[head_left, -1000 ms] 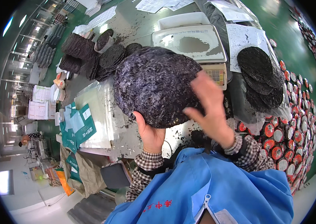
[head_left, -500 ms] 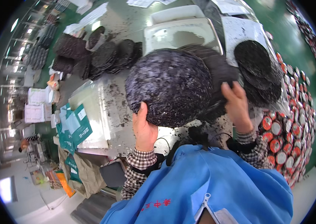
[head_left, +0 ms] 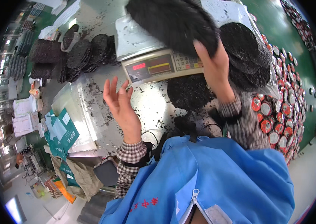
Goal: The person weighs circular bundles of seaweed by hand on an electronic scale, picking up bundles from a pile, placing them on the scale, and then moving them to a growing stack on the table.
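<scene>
My right hand [head_left: 217, 71] grips the near right edge of a round stack of black dried seaweed sheets [head_left: 176, 24], tilted and blurred above a digital scale [head_left: 148, 69]. The stack hides much of the scale's pale pan and part of its keypad; whether it touches the pan I cannot tell. To the left, in front of the scale's display, my left hand [head_left: 122, 106] is raised with its fingers apart and nothing in them. A dark round seaweed sheet [head_left: 189, 91] lies on the metal table before the scale, close to my right wrist.
More round seaweed sheets [head_left: 245, 56] are piled to the right of the scale. Several seaweed stacks [head_left: 79, 56] stand at the left. Clear plastic sheets [head_left: 77, 119] and green packets [head_left: 62, 130] lie at the table's left side. Many red and silver cans [head_left: 277, 115] crowd the right.
My right hand has carried the seaweed stack forward over the scale. My left hand has let go of it and opened. The scale's display and the sheet on the table now show.
</scene>
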The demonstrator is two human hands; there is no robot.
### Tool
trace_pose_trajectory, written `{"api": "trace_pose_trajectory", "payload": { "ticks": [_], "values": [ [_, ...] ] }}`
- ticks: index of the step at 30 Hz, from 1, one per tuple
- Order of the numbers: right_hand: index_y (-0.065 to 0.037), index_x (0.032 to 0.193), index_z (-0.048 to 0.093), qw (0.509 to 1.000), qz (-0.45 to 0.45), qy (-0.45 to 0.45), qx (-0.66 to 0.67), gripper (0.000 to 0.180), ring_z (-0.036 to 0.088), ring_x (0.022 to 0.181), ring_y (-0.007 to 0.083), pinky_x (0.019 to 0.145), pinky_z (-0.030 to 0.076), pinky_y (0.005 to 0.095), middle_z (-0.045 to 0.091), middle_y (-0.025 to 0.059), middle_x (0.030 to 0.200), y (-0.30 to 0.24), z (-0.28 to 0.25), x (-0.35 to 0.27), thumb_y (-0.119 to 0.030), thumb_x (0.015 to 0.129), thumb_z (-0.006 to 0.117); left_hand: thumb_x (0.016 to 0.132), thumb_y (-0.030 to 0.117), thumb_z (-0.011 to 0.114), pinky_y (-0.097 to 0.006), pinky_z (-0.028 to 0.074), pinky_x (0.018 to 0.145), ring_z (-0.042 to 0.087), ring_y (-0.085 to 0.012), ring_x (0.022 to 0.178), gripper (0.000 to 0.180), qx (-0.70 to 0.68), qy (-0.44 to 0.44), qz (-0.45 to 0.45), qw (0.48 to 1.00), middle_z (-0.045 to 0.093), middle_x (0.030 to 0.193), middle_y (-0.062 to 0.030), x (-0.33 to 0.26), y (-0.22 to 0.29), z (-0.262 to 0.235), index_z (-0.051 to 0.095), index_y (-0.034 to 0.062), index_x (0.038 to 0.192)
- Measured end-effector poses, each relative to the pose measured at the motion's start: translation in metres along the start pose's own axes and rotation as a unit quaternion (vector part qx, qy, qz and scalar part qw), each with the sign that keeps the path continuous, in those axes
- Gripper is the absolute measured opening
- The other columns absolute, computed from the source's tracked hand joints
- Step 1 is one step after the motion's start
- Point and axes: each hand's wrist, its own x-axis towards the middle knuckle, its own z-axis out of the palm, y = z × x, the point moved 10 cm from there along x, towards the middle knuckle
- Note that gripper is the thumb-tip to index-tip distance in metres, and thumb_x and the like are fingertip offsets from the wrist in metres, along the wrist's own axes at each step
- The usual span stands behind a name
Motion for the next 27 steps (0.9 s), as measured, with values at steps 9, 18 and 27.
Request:
{"api": "trace_pose_trajectory", "payload": {
  "ticks": [9,18,27],
  "values": [
    [-0.001,0.104,0.064,0.877,0.098,-0.345,-0.319,0.028,0.062,0.1,0.0279,0.086,0.052,0.0376,0.065,0.0136,0.109,0.101,0.004,-0.036,-0.026,0.09,0.064,0.089,0.032,0.068,-0.037,0.045,0.091,0.053,-0.0224,0.113,0.064,0.174,-0.256,-0.443,0.841,0.056,0.124,-0.0124,-0.079,-0.316,0.013,0.041,-0.001,0.137],
    [-0.001,0.153,0.014,0.851,0.392,-0.319,-0.147,0.088,0.016,0.146,0.0359,0.117,0.021,0.0426,0.009,0.0245,0.158,0.207,-0.044,-0.209,-0.061,0.095,0.044,0.079,0.03,0.08,-0.035,0.049,0.091,0.06,-0.0266,0.108,0.081,0.128,-0.326,-0.377,0.857,0.059,0.121,-0.0229,-0.089,-0.274,0.06,0.035,-0.0068,0.135],
    [-0.005,0.151,0.022,0.793,0.376,-0.206,0.434,0.083,0.033,0.14,0.0235,0.116,0.029,0.0416,0.031,0.0095,0.154,0.075,0.0,-0.183,-0.065,0.094,0.03,0.072,0.04,0.08,-0.049,0.039,0.107,0.039,-0.049,0.132,0.077,0.373,-0.375,0.191,0.827,0.037,0.148,-0.0253,-0.144,-0.008,0.114,0.05,0.0024,0.132]
  ]
}}
